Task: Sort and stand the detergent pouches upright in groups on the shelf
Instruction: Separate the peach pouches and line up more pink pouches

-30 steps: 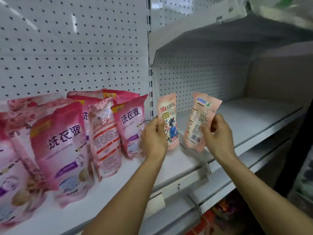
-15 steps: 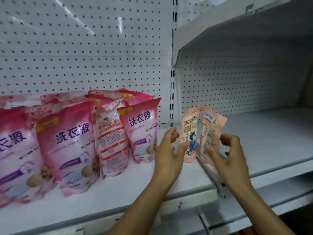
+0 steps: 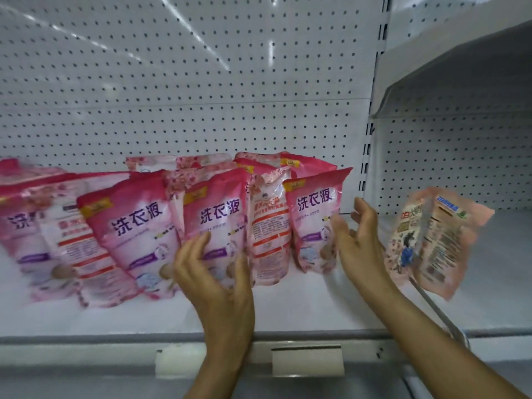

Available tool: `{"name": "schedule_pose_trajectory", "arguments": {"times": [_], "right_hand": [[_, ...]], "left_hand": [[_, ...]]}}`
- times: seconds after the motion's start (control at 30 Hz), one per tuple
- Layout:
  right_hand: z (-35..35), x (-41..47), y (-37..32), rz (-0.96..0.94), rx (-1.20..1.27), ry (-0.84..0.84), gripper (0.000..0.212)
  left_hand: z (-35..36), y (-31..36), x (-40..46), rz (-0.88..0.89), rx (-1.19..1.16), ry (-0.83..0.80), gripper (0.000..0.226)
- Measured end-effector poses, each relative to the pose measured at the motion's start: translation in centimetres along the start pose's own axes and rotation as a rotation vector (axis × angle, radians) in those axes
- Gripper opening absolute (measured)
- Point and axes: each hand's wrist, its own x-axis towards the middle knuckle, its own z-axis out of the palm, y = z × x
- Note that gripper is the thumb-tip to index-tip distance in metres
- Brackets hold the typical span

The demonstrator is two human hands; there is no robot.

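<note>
A row of pink detergent pouches stands leaning along the white shelf (image 3: 288,309). My left hand (image 3: 214,280) is open, its fingers spread against the lower front of a middle pink pouch (image 3: 214,208). My right hand (image 3: 359,243) is open with fingers apart, just right of the rightmost pink pouch (image 3: 315,208), blurred by motion. Between those two pouches, a paler pouch with red text (image 3: 269,226) stands back side out. Two small peach pouches (image 3: 403,240) (image 3: 444,243) stand side by side to the right of my right hand, with no hand on them.
A white pegboard wall (image 3: 201,82) backs the shelf. A thin wire divider (image 3: 431,306) runs along the shelf under the peach pouches. A higher shelf (image 3: 460,67) overhangs the right bay. A price-tag holder (image 3: 308,358) sits on the shelf's front edge.
Both hands have let go of the two small peach pouches, which now stand on the shelf. Both hands moved left to the pink pouches, and the view shifted left.
</note>
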Motion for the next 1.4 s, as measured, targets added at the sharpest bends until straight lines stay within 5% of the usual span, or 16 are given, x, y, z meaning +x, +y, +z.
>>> {"name": "schedule_pose_trajectory", "arguments": {"times": [0.07, 0.17, 0.3, 0.43, 0.7, 0.8, 0.9, 1.13, 1.4], "right_hand": [[0.6, 1.8, 0.6, 0.206, 0.114, -0.013, 0.068], [1.2, 2.8, 1.6, 0.351, 0.181, -0.088, 0.07], [0.8, 1.7, 1.2, 0.288, 0.168, -0.132, 0.041], [0.1, -0.3, 1.5, 0.273, 0.078, -0.018, 0.036], [1.4, -3.0, 2.3, 0.163, 0.07, -0.168, 0.08], [2.1, -3.3, 2.0, 0.119, -0.032, -0.158, 0.075], [2.7, -3.1, 1.6, 0.127, 0.026, -0.082, 0.056], [2.0, -4.2, 0.1, 0.284, 0.27, 0.073, 0.038], [1.3, -10.6, -4.0, 0.356, 0.546, 0.013, 0.034]], "left_hand": [[-1.2, -1.1, 1.1, -0.133, -0.037, 0.035, 0.065], [-2.3, -2.1, 2.7, -0.357, -0.128, -0.149, 0.062], [-2.4, -3.3, 4.2, -0.533, -0.268, -0.409, 0.052], [-2.5, -4.7, 4.6, -0.695, -0.4, -0.427, 0.056], [-2.7, -4.4, 4.9, -0.494, -0.302, -0.472, 0.079], [-2.6, -4.6, 4.8, -0.419, -0.289, -0.524, 0.087], [-2.5, -4.9, 5.6, -0.421, -0.305, -0.542, 0.072], [-2.1, -6.2, 7.4, -0.835, -0.548, -0.54, 0.043], [-7.3, -3.7, 5.0, -0.911, -0.853, -0.587, 0.045]]}}
